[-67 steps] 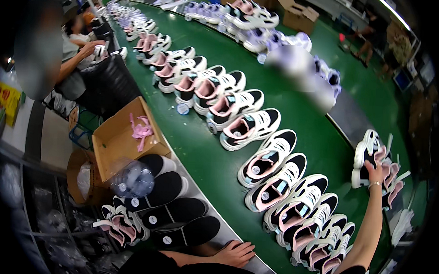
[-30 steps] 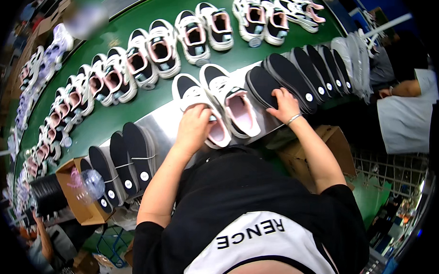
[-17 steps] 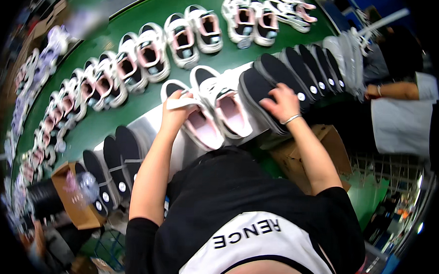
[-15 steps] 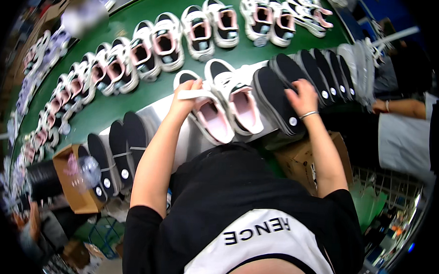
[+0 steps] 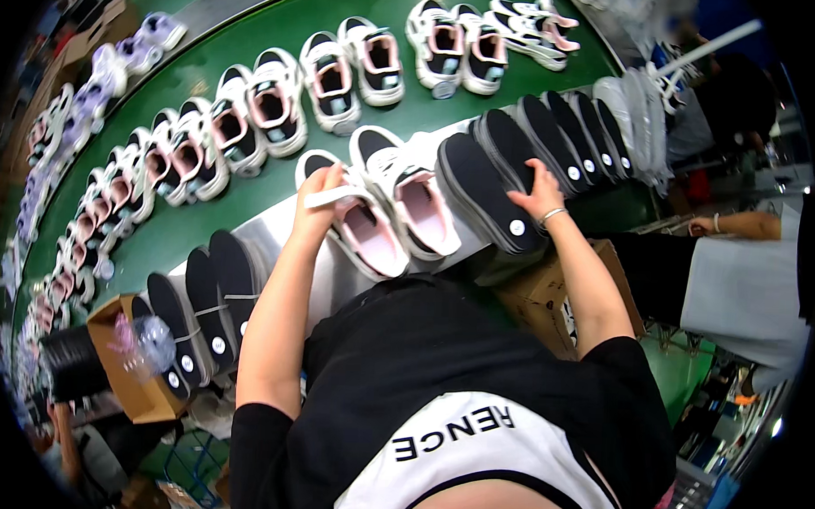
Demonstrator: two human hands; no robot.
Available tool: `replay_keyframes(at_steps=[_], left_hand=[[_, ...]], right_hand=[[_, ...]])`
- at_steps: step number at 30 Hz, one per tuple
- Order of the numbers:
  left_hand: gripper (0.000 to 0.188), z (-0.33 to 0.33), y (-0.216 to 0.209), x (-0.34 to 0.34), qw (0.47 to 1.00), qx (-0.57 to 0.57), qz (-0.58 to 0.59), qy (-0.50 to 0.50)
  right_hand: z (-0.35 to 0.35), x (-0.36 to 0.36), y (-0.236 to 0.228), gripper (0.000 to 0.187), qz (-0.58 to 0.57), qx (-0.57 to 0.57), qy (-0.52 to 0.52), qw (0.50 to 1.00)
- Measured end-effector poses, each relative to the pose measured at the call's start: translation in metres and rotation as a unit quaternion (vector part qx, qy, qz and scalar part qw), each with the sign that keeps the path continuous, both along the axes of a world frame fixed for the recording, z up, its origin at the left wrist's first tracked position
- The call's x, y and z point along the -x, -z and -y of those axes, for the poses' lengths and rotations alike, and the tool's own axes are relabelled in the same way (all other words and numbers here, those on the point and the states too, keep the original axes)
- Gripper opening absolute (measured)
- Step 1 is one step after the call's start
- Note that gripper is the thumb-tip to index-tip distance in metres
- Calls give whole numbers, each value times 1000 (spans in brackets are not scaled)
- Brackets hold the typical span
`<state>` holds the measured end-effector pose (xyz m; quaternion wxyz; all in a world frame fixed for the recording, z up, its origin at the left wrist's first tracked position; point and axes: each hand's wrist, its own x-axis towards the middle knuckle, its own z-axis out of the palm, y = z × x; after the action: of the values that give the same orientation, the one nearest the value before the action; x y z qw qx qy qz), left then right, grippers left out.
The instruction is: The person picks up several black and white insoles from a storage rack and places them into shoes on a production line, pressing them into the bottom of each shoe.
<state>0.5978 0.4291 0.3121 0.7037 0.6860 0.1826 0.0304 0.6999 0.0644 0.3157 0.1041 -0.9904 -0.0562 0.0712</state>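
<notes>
Since a second ago our left hand [image 5: 318, 199] has shifted from the mouth of the left shoe [image 5: 372, 240] toward its toe, and our right hand [image 5: 540, 196] has come off the face of the front insole stack [image 5: 477, 190], so its round white sticker [image 5: 516, 227] is uncovered.

Left fingers: closed in on the shoe's white flap. Right fingers: spread wide, thumb apart, by the edge of the second insole stack [image 5: 510, 146]; can't tell if they touch.

Left shoe and right shoe [image 5: 418, 201] sit side by side on the metal strip [image 5: 330, 283] at our near edge, toes far, pink inside. Insole stacks just to their right.

Labels: similar round white stickers on the heel ends of the other black insoles, right and on the left stacks [image 5: 210, 292]. Our black shirt [image 5: 422, 345] has a white panel with dark upside-down lettering.

Containers: cardboard box [image 5: 155, 403] at left has a clear plastic container [image 5: 156, 344] and something pink [image 5: 125, 334] in it. Second carton [image 5: 536, 299], near right, has a black-and-white mark on its side; can't make out its contents.

Far side: row of black-and-white shoes [image 5: 328, 81] on the green worktop [image 5: 184, 238]. Co-worker's arm [image 5: 736, 224] at right.
</notes>
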Motion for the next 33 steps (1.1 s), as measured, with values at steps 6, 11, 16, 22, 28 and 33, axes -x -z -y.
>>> replay_keyframes(at_steps=[6, 11, 16, 22, 28, 33], left_hand=[[33, 25, -54, 21, 993, -21, 8, -114], [24, 72, -113, 36, 906, -276, 315, -67], [44, 165, -90, 15, 965, 205, -69, 148], [68, 235, 4, -40, 922, 198, -333, 26], [63, 267, 34, -56, 931, 162, -305, -121], [55, 265, 45, -50, 949, 168, -243, -109]], right_hand=[[13, 10, 3, 65, 42, -63, -16, 997], [26, 8, 9, 66, 43, -77, -23, 996], [32, -4, 7, 84, -13, -215, 3, 976], [58, -37, 21, 62, -154, -302, 18, 941], [58, -44, 19, 65, -301, -406, 68, 860], [61, -50, -5, 67, -320, -424, 18, 847]])
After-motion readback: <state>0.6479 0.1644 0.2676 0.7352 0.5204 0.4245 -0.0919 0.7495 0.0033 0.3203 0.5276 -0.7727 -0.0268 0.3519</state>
